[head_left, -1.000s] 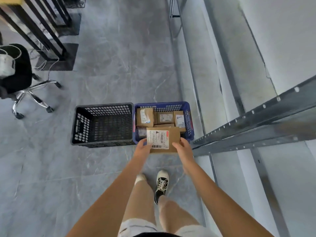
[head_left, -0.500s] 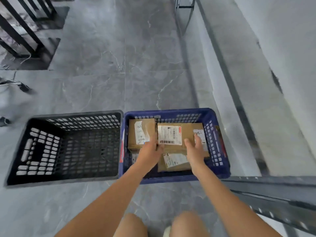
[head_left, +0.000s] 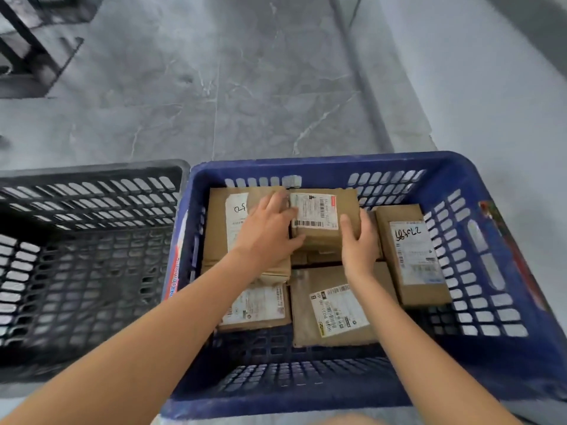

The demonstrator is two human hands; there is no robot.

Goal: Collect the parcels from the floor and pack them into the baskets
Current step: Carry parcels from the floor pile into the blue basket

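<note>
A brown cardboard parcel (head_left: 319, 222) with a white barcode label sits at the back middle of the blue basket (head_left: 497, 271), on top of other parcels. My left hand (head_left: 267, 231) grips its left side and my right hand (head_left: 359, 240) grips its right side. Around it lie several more brown parcels: one at the back left (head_left: 221, 228) under my left hand, one at the right (head_left: 414, 256) with handwriting on its label, and two at the front (head_left: 334, 308) (head_left: 257, 308).
An empty black basket (head_left: 86, 228) stands touching the blue basket's left side. Grey marble-look floor (head_left: 230, 87) stretches beyond both. Dark metal rack legs (head_left: 27, 50) stand at the far left, and a pale wall base (head_left: 460, 72) runs along the right.
I have bent much closer to the baskets. The parcel held in both hands came from above the basket's front rim down into the back middle of the blue basket.
</note>
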